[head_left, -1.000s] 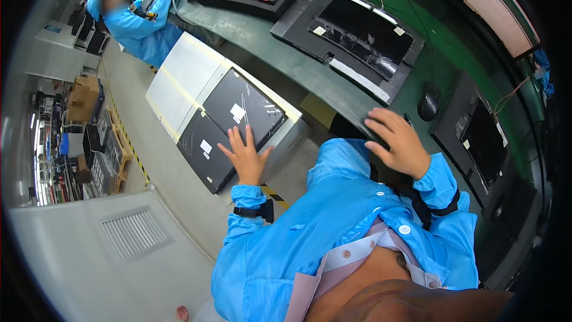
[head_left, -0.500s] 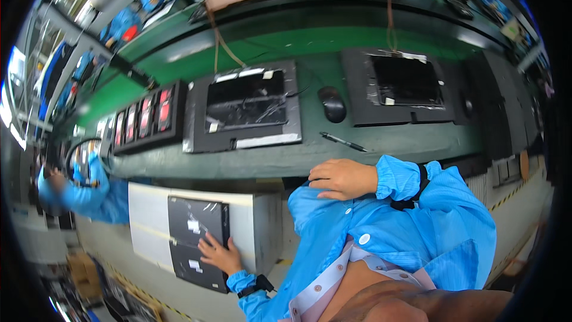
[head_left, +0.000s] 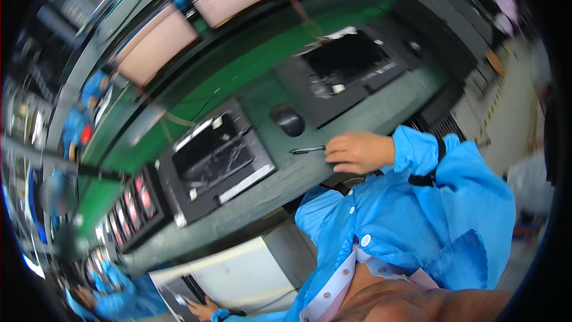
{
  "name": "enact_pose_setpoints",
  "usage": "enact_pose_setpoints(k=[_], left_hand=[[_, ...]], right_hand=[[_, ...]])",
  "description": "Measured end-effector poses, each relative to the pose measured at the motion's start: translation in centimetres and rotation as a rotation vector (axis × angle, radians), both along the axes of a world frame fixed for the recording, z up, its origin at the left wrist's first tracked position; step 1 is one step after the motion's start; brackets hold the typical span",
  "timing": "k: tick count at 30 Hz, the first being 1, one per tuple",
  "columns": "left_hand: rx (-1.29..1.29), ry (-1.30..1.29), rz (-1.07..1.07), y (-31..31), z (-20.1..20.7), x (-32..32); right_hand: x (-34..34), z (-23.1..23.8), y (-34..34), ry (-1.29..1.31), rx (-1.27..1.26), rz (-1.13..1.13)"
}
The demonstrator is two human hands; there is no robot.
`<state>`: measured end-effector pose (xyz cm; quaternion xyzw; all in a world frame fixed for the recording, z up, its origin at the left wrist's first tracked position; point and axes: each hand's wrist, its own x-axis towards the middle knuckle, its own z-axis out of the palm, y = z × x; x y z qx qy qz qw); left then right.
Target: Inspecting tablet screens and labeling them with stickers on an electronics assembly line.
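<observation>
On the near part of the green bench lies a black pen (head_left: 307,150). My right hand (head_left: 359,152) covers the pen's right end, fingers bent and held together over it; their tips are partly hidden. Just beyond sits a black mouse (head_left: 288,120). At the lower edge, my left hand (head_left: 204,309) rests with fingers apart against a flat black case (head_left: 180,294) with pale labels. That case lies on a white box-like surface (head_left: 238,271) beside the bench. The lower part of the left hand's surroundings is cut off by the picture edge.
Two dark-screened devices (head_left: 211,154) (head_left: 345,59) sit in black foam holders on the bench (head_left: 286,173). A black tray (head_left: 132,209) of red-and-black items stands at left. A co-worker in blue (head_left: 113,292) is at lower left. Black cases (head_left: 438,30) stand at the right end.
My right hand has moved from my left sleeve forward onto the pen. My view has turned, so the bench appears tilted; the left hand stays at the black case, now lower in view.
</observation>
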<state>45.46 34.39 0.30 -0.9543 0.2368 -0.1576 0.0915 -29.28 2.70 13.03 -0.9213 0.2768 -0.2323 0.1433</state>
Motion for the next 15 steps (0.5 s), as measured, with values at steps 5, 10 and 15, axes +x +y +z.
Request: enact_pose_setpoints(k=[5, 10, 15], left_hand=[[-0.159, -0.145, -0.208, -4.9, 0.0, -4.0], [-0.411, -0.102, -0.438, -8.5, -2.2, -6.2], [-0.746, 0.432, -0.767, -13.2, -1.4, -14.6]], right_hand=[[-11.3, 4.1, -2.4, -0.023, -0.413, -0.571], [-33.4, 8.0, -2.3, 0.507, -0.729, -1.700], [-45.3, 7.8, 2.3, 0.464, -0.492, -1.691]])
